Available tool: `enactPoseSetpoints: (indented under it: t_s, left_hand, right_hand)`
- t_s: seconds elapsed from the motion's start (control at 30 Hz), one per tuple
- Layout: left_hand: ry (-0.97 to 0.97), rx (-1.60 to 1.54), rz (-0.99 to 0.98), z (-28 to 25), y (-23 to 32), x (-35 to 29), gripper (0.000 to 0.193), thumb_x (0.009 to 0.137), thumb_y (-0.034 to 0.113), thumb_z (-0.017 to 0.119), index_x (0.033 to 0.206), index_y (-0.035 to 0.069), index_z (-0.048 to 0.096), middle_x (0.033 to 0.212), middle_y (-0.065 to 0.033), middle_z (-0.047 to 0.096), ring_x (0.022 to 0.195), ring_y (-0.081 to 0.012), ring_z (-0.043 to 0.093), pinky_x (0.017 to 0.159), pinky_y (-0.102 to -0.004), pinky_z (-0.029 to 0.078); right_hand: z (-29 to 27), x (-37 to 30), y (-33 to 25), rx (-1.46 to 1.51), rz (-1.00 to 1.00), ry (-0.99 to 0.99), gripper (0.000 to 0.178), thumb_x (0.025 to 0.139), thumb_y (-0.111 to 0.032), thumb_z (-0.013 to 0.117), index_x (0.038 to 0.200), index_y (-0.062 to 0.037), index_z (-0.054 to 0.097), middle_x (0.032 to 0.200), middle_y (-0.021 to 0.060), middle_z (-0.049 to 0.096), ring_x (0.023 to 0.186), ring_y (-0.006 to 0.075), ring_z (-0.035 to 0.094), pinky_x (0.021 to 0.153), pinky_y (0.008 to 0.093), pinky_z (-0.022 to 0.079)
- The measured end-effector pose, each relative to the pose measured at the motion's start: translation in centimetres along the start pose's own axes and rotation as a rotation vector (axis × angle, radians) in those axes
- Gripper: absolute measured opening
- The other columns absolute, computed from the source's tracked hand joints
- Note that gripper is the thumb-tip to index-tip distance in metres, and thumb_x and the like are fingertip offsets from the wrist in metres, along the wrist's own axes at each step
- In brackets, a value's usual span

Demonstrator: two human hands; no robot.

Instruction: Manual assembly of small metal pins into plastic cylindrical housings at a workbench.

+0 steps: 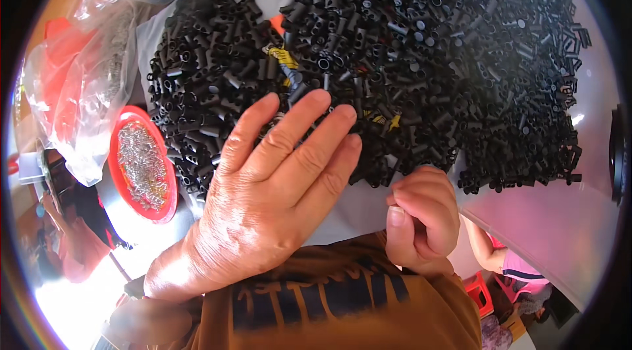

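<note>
Tubes (395, 53), black | under and beyond left hand (266, 182) | beyond right hand (426, 215)

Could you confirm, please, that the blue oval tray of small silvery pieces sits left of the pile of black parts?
Not quite: the head view shows the oval tray is red, not blue. It does hold small silvery pieces and sits left of the pile of black parts.

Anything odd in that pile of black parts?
Yes: yellow patches show among the black parts, near the left hand. Their colour doesn't match the rest; can't tell what they are.
</note>
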State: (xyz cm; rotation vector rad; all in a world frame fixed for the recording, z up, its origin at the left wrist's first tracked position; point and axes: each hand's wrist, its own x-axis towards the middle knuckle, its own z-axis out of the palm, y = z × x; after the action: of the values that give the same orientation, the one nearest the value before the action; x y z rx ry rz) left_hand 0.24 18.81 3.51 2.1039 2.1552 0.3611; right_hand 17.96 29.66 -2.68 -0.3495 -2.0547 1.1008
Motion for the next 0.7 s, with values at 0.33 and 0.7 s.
enactPoseSetpoints:
  t_s: [0.33,0.7]
  left_hand:
    - [0.196,0.211,-0.009,-3.7,-6.1,3.3,0.029,0.076,-0.002,0.065,0.104,0.004,0.065,0.109,-0.0125,0.063,0.102,-0.031,0.06,0.087,-0.0406,0.047]
    - [-0.055,0.255,-0.13,-2.8,-11.3,11.1,0.014,0.083,0.008,0.052,0.089,0.001,0.063,0.087,-0.0171,0.061,0.089,-0.0357,0.06,0.078,-0.0411,0.049]
  right_hand:
    - [0.2,-0.3,0.3,-0.008,-0.038,0.025,0.026,0.069,0.003,0.067,0.094,-0.0004,0.063,0.08,0.008,0.063,0.063,0.0216,0.057,0.06,0.0328,0.043]
    - [0.0,0.0,0.0,-0.014,-0.005,-0.018,0.025,0.069,0.002,0.067,0.094,-0.0009,0.063,0.078,0.0074,0.061,0.065,0.0223,0.057,0.06,0.0341,0.044]
